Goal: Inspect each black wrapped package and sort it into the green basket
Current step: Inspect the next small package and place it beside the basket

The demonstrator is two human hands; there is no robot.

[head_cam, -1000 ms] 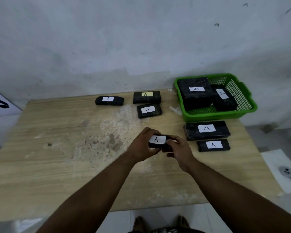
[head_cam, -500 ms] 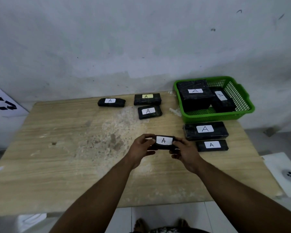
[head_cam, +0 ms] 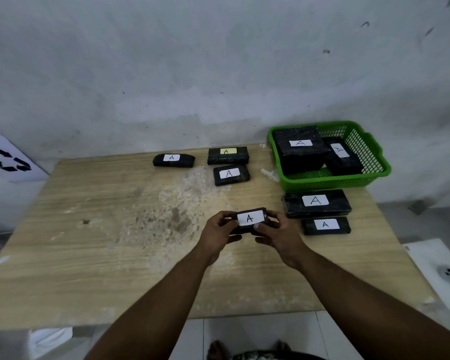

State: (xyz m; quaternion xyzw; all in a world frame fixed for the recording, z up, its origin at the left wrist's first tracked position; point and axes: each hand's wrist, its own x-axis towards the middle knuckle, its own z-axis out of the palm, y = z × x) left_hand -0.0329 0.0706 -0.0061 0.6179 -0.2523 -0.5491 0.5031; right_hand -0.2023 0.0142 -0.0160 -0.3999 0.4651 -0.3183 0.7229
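Over a worn wooden table (head_cam: 89,250) against a stained grey wall (head_cam: 166,74), the left hand (head_cam: 218,233) and right hand (head_cam: 278,235) pinch 1 black package (head_cam: 250,219), while the green basket (head_cam: 369,175) sits at the far right corner.

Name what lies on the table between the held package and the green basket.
Head view: one large black package, label A, below the green basket, right of the held package.

held package (head_cam: 250,219): underside hidden | recycling sign (head_cam: 7,159): cut off left
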